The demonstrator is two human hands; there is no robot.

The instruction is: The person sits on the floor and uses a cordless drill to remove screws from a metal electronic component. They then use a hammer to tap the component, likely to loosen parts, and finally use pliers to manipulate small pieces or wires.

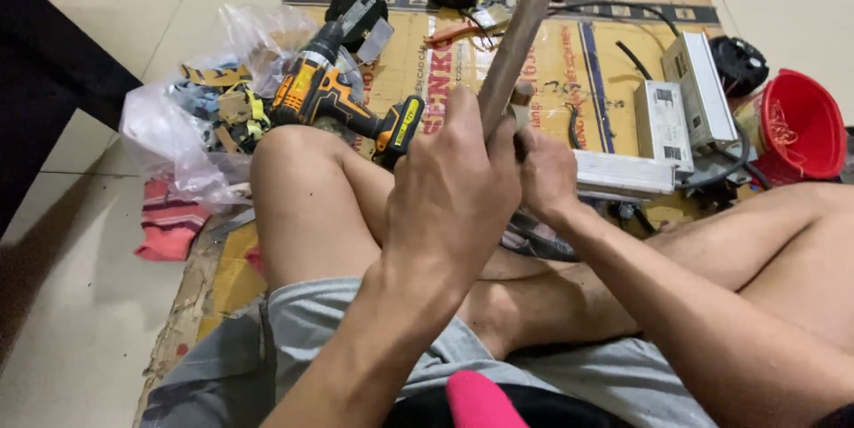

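From the head view, a hammer is gripped by the left hand, fingers wrapped tight round the wooden handle, its dark head cut off by the top edge of the frame. Just beside it, the right hand is closed on a small pale piece, held against the handle's right side; what that piece is cannot be told. Both hands are raised over crossed bare legs, above a sheet of cardboard spread on the tiled floor. To the left of the left knee, a yellow drill is laid on the cardboard, and beyond it a clear plastic bag of odds and ends spills toward the cardboard's left edge, with a red cloth below it. On the right, white boxes with black cables are packed close together, and a red tub is pressed against the far right. Bare cardboard is seen between drill and boxes, straight ahead of the hands. Open tile is found only past the left edge.
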